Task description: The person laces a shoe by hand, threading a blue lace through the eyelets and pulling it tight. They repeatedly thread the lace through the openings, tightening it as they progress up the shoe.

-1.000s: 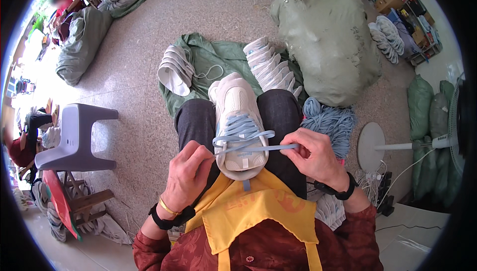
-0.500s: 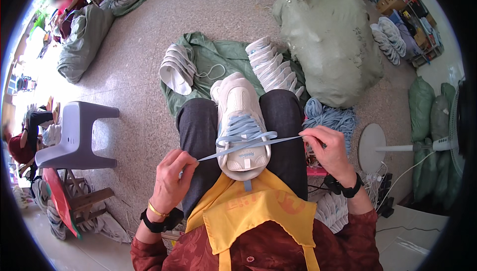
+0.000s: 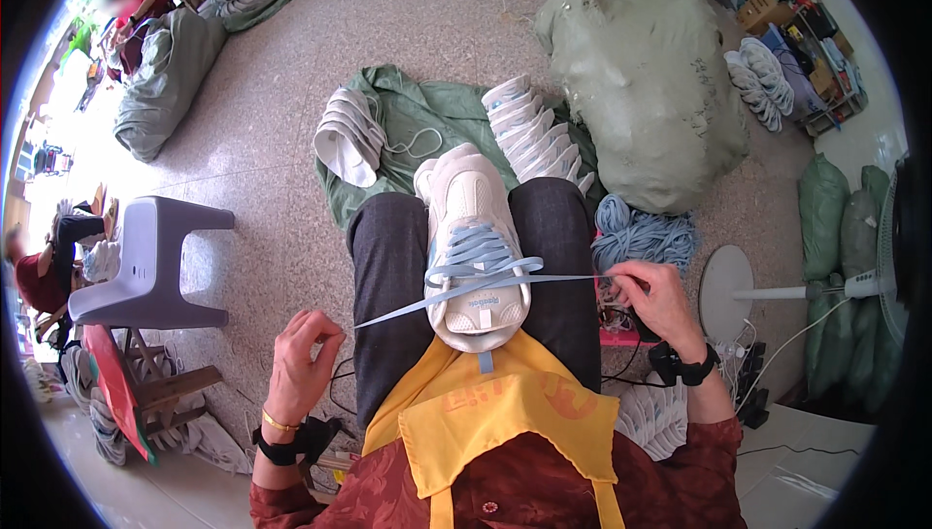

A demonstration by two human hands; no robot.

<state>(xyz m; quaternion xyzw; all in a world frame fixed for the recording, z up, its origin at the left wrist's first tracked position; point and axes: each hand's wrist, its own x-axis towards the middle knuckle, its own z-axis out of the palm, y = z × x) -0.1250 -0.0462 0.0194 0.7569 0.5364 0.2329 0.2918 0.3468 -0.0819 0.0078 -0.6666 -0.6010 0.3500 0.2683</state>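
Observation:
On my lap, between my knees, rests a white sneaker (image 3: 468,201) with its toe pointing away from me. Its light blue shoelace (image 3: 476,249) is threaded up the front and lies in a loose loop across the tongue. The two lace ends stretch out sideways, nearly straight. My right hand (image 3: 657,298) pinches one end between thumb and forefinger, to the right of the shoe. Over on the left, my left hand (image 3: 307,359) is closed in a pinch at the other end; the contact at the very tip is hard to make out.
Stacked white shoe pieces (image 3: 534,131) lie on a green cloth (image 3: 388,92) ahead. A big grey-green sack (image 3: 646,92) and a bundle of blue laces (image 3: 641,233) are on the right, near a fan (image 3: 728,286). A grey plastic stool (image 3: 160,262) stands left. Other people sit farther left.
My hands have moved apart, the left one outward and down, the right slightly outward. The lace ends now reach farther to each side. The sneaker stays in place.

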